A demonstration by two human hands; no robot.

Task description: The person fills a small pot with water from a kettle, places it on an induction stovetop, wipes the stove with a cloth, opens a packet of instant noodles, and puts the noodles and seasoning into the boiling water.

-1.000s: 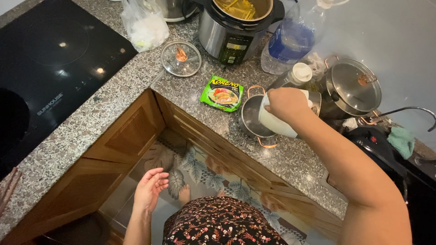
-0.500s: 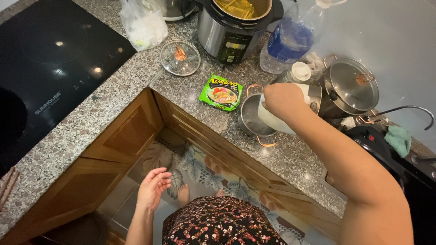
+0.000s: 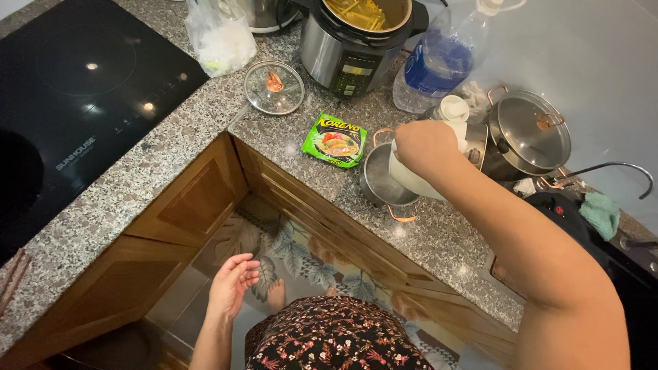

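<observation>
A: Item 1, right hand [image 3: 426, 145]?

B: My grip is clenched round a white plastic jug [image 3: 415, 179], tilted with its mouth over the small steel saucepan with copper-coloured handles [image 3: 381, 185]. The pan stands on the speckled grey granite table [image 3: 171, 161], near the front edge. I cannot tell whether anything is running out of the jug, nor how full the pan is.

A: Item 2, left hand [image 3: 232, 286]?

B: Released, fingers loosely curled, grasping nothing, hanging low in front of the brown wooden cabinet doors [image 3: 185, 205].

A: Item 3, nearby stock?

B: 1 green sealed instant-noodle packet [image 3: 334, 140], flat on the table just beside the pan. 1 round glass lid with a copper knob [image 3: 274, 87], lying apart. 1 silver electric cooker [image 3: 356, 41], open. 1 large clear water bottle with a blue label [image 3: 439, 62]. 1 lidded steel pot [image 3: 529, 133] behind the pan.

A: Progress?

B: By my judgement, early: pan set out and uncovered, filling in hand. Packet unopened, and the pan is not on the black glass induction hob [image 3: 75, 89].
</observation>
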